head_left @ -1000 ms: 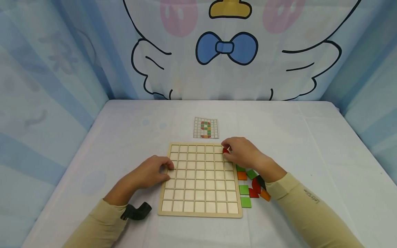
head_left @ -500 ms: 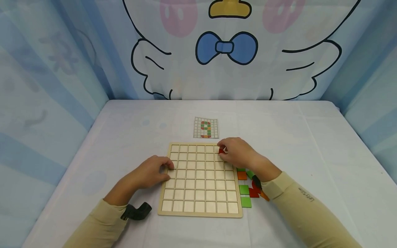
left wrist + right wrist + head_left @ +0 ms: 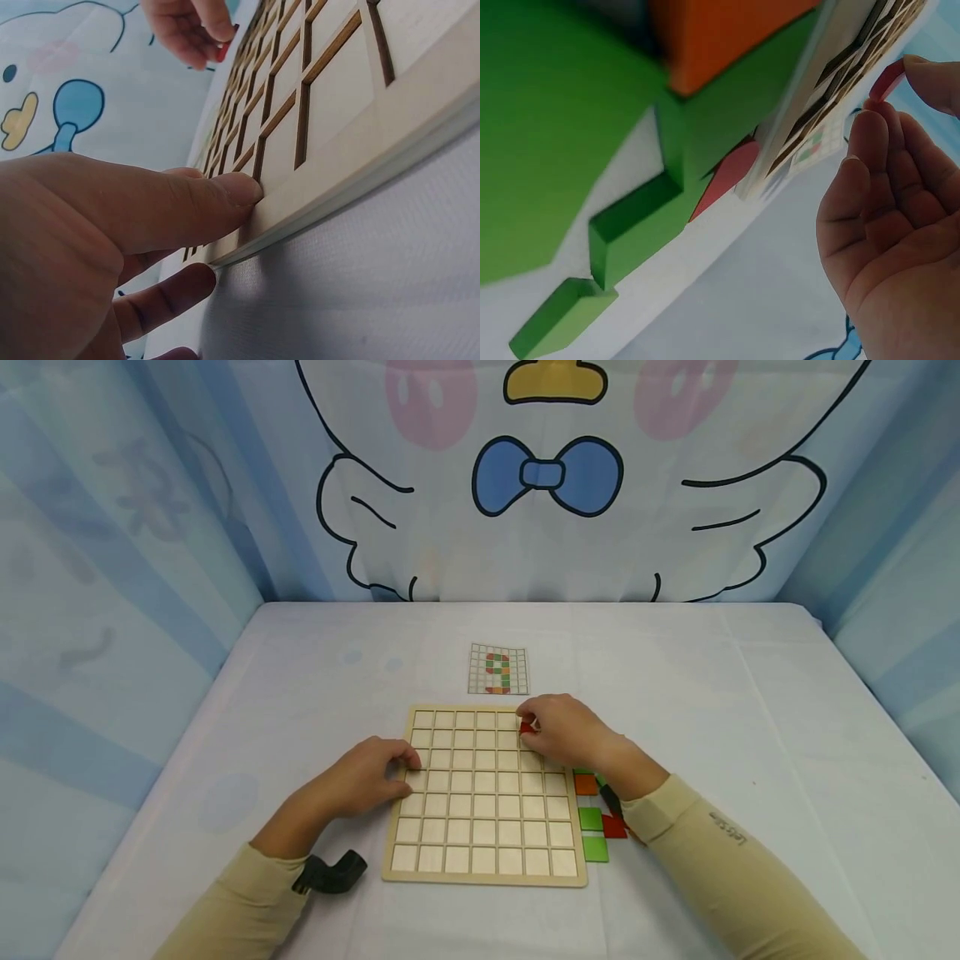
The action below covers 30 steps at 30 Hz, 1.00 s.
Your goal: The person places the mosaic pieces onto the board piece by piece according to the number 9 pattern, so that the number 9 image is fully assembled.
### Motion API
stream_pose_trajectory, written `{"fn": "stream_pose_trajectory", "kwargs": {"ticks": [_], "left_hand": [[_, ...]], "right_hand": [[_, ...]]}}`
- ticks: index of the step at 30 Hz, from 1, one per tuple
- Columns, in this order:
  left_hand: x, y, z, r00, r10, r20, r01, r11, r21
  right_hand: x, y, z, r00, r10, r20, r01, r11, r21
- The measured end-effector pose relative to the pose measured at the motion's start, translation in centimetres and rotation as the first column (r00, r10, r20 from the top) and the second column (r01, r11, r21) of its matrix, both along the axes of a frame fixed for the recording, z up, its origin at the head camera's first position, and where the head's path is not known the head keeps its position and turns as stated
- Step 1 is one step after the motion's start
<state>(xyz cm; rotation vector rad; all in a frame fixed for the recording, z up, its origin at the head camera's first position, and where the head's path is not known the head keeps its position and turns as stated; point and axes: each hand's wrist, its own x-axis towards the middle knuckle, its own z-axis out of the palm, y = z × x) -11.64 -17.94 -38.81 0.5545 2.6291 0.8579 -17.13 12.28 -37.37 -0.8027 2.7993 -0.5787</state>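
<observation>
A wooden grid board point(image 3: 483, 881) lies on the table with its square cells bare. At its left edge my left hand point(image 3: 367, 781) rests thumb and fingertips on the rim; in the left wrist view the thumb point(image 3: 187, 206) presses the top of the frame while another finger touches its side. Over the board's upper right cells, my right hand point(image 3: 573, 731) pinches a small red tile point(image 3: 527, 727) between thumb and fingertip. The right wrist view shows that red tile point(image 3: 887, 81) with a curved edge, held above the grid.
Beyond the board lies a small pattern card point(image 3: 498, 670) with a coloured figure on a grid. Right of the board are green tiles point(image 3: 595, 849), an orange tile point(image 3: 586, 785) and a red tile point(image 3: 614, 827), some partly hidden by the right forearm. A curtain point(image 3: 547, 552) hangs behind.
My right hand has moved left over the board's upper right with the red tile, its sleeve now covering more of the loose tiles. The left hand has stayed in place.
</observation>
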Motion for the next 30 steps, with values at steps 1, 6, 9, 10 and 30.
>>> {"fn": "stream_pose_trajectory", "kwargs": {"ticks": [1,6,9,10,30], "left_hand": [[0.0,0.0,0.0,1.0,0.0,0.0,0.0,1.0,0.001],[0.0,-0.1,-0.2,1.0,-0.004,-0.004,0.004,1.0,0.009],[0.0,-0.2,-0.2,1.0,-0.009,-0.009,0.009,1.0,0.014],[0.0,-0.2,-0.3,1.0,-0.011,-0.01,0.011,1.0,0.015],[0.0,-0.3,-0.5,0.999,-0.026,-0.029,0.027,0.999,0.025]], "right_hand": [[0.0,-0.1,0.0,1.0,0.005,-0.001,-0.005,1.0,0.0],[0.0,-0.4,-0.1,1.0,0.024,-0.001,-0.024,1.0,0.002],[0.0,-0.5,-0.1,1.0,0.027,0.004,-0.027,1.0,0.001],[0.0,-0.6,-0.1,1.0,0.027,0.009,-0.027,1.0,0.0],[0.1,-1.5,-0.3,0.998,0.045,0.037,-0.047,0.998,0.043]]}}
